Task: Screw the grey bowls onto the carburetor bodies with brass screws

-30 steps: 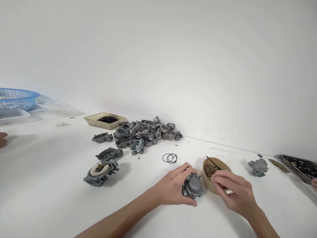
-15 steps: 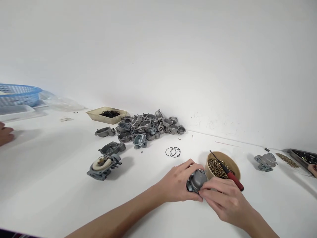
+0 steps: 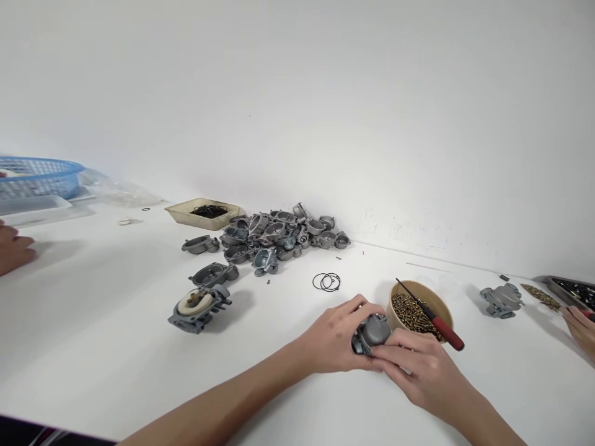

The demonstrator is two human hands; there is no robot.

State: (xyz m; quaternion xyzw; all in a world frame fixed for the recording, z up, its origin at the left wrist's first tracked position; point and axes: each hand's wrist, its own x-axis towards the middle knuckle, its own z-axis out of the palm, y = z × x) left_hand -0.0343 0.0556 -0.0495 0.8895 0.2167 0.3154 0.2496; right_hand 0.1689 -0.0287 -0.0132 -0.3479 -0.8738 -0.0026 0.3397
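No legible txt, labels or nos. anywhere.

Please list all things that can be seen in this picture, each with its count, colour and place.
carburetor body: one, grey, held between both hands on the table
paper bowl: one, tan, full of brass screws, right of the hands
screwdriver: one, red handle, resting across the bowl
O-rings: a few, black, loose on the table
float bowl covers: a pile, grey, by the wall
float carburetor: one, grey with white float, left
second carburetor: one, grey, right
tray: one, beige, holding black rings
basket: one, blue, far left
table: one, white
other people's hands: one at far left, one at far right
left hand: on the carburetor body
right hand: on the carburetor body
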